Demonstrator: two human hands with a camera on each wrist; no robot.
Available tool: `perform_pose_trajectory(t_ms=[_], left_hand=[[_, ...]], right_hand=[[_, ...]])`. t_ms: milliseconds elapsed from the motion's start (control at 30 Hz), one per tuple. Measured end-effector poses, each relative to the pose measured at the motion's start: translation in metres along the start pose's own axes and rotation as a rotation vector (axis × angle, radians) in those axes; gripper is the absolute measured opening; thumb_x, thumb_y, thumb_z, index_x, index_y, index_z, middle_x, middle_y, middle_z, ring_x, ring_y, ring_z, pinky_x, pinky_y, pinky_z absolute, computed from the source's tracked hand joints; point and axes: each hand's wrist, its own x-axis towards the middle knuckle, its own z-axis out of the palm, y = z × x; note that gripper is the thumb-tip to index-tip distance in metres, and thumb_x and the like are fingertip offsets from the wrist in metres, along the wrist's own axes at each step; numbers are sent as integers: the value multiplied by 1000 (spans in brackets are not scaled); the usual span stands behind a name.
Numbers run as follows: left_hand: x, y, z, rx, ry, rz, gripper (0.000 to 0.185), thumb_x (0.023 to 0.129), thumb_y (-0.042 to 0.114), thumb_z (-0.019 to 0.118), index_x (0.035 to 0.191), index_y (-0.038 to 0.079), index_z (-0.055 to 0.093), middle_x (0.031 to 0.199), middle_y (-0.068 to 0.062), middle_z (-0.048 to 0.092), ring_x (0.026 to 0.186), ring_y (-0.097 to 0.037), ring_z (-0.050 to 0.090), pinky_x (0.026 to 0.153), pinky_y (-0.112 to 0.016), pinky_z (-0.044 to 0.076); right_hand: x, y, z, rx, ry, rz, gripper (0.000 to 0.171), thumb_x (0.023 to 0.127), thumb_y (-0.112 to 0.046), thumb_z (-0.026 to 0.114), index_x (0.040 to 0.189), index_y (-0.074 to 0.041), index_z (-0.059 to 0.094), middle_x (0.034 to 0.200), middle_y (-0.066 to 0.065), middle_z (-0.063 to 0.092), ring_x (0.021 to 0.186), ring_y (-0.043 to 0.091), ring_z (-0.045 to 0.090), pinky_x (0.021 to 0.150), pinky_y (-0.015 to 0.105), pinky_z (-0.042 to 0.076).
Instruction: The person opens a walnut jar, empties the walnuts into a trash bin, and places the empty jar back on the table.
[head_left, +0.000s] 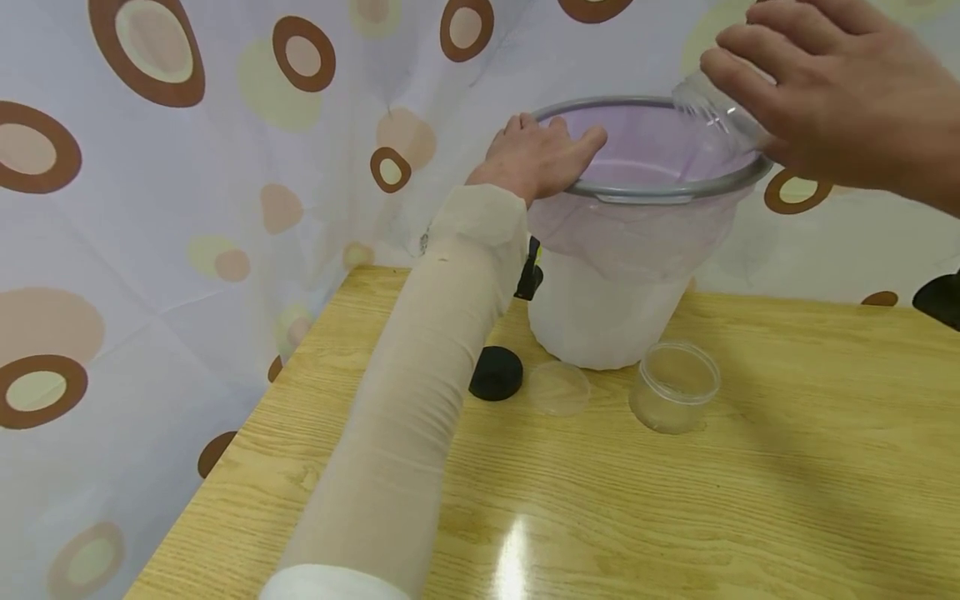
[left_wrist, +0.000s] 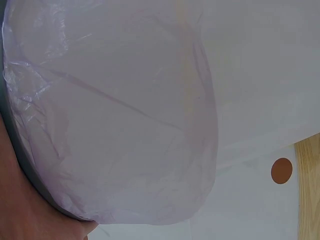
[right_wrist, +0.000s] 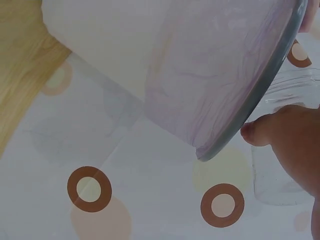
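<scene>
A white trash bin (head_left: 607, 308) stands on the table, lined with a lilac plastic bag (head_left: 645, 233) under a grey rim ring (head_left: 645, 193). Over the rim's left side rests my left hand (head_left: 536, 157), its thumb spread above the opening; the left wrist view shows this hand (left_wrist: 35, 210) against the ring. My right hand (head_left: 832, 92) holds a clear jar (right_wrist: 280, 175), tilted with its threaded mouth (head_left: 701, 96) over the bin's right side. In the right wrist view the thumb (right_wrist: 257, 131) presses the jar's side. Whether anything is in the jar is unclear.
In front of the bin lie a black lid (head_left: 497, 373), a thin clear disc (head_left: 558, 388) and an open clear round container (head_left: 675, 387). A curtain (head_left: 187, 233) with brown rings hangs behind the wooden table (head_left: 600, 500). My left sleeve (head_left: 405, 400) crosses the table's left part.
</scene>
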Motion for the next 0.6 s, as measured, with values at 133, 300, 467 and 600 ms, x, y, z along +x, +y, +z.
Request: perform_pose_trajectory(t_ms=[133, 300, 467, 600], left_hand=[[-1, 0, -1, -2, -3, 2, 75, 97, 61, 5, 161, 21, 10, 167, -12, 6, 154, -22, 7, 124, -34, 11], [-1, -1, -1, -6, -9, 0, 75, 96, 61, 5, 161, 22, 11, 167, -12, 7, 153, -22, 8, 124, -34, 11], [0, -3, -1, 2, 3, -2, 76, 96, 60, 6, 161, 21, 14, 166, -13, 11, 152, -22, 11, 124, -34, 13], [-1, -4, 0, -3, 8, 5, 75, 97, 59, 6, 160, 20, 16, 165, -13, 13, 151, -23, 14, 123, -35, 15]], right_hand=[[-5, -3, 0, 106, 29, 123, 105, 44, 9, 85, 138, 4, 38, 135, 27, 45, 131, 44, 35, 123, 45, 19], [-7, -10, -5, 183, -60, 327, 106, 48, 6, 90, 139, 3, 35, 139, 27, 40, 132, 44, 30, 122, 48, 16], [-10, -15, -9, 237, 5, 405, 102, 49, 3, 89, 137, 2, 38, 136, 27, 42, 127, 45, 32, 116, 54, 23], [-17, -19, -10, 298, 101, 413, 100, 50, -2, 87, 138, -1, 41, 134, 27, 46, 128, 46, 37, 116, 53, 26]])
